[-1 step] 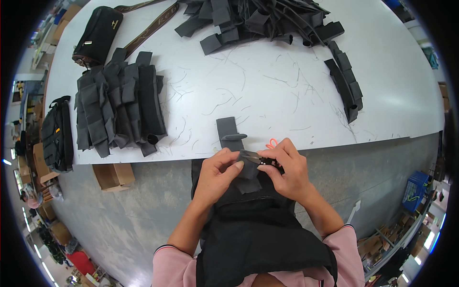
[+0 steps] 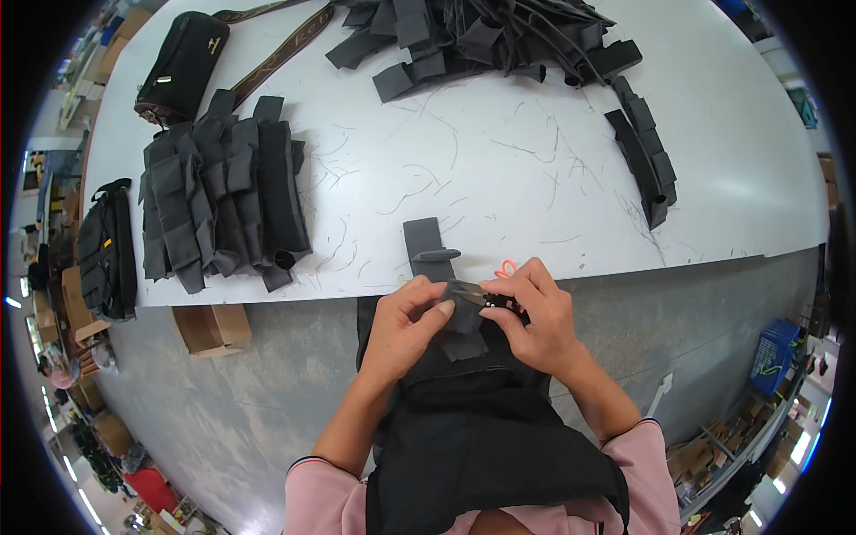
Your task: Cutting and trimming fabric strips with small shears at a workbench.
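A dark grey fabric strip [image 2: 423, 239] runs from the near edge of the white table down over my lap, with folded loops standing up along it. Between thumb and fingers, my left hand [image 2: 406, 325] pinches a folded part of this strip. My right hand [image 2: 538, 316] is closed round small black-handled thread snips [image 2: 505, 303]. Their metal blades point left and lie against the folded fabric beside my left fingertips. An orange loop [image 2: 506, 268] shows just behind my right hand; whether it belongs to the snips I cannot tell.
Several similar grey strips [image 2: 223, 192] lie side by side at the left. A heap of them [image 2: 499, 36] covers the far middle, and a looped strip [image 2: 644, 156] lies right. Loose threads dot the table [image 2: 357, 241]. A black bag [image 2: 183, 67] and black backpack [image 2: 109, 250] are left.
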### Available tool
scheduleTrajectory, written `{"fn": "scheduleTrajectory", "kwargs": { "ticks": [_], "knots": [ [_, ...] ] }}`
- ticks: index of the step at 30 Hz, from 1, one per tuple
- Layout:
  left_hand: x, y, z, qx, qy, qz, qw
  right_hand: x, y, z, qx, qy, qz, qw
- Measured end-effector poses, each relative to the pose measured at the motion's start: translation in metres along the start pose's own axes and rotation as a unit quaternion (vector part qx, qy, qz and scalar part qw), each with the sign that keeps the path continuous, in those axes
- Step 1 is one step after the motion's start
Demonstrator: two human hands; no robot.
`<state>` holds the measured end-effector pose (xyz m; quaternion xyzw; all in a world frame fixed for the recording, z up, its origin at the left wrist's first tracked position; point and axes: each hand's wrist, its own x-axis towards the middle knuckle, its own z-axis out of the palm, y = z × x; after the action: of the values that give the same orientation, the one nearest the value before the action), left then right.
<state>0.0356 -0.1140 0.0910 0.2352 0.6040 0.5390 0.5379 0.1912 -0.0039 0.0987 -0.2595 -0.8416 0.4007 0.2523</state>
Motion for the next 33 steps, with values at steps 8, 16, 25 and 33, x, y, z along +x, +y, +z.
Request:
{"fn": "scheduleTrajectory", "kwargs": {
  "ticks": [8,16,25,33],
  "knots": [
    [-0.001,-0.001,-0.001,-0.003,-0.013,-0.007,1.000,-0.003,-0.002,0.003,-0.012,0.005,0.012,1.000],
    [-0.002,-0.002,0.000,0.002,-0.006,-0.005,1.000,-0.007,-0.004,0.004,0.000,0.077,0.020,0.997],
    [-0.002,-0.001,-0.002,0.025,-0.036,-0.008,0.999,0.000,-0.001,-0.019,-0.079,-0.019,-0.066,0.995],
    [-0.002,0.003,-0.005,0.051,-0.062,0.000,0.997,0.014,0.002,-0.029,-0.059,-0.084,-0.093,0.990]
  ]
}}
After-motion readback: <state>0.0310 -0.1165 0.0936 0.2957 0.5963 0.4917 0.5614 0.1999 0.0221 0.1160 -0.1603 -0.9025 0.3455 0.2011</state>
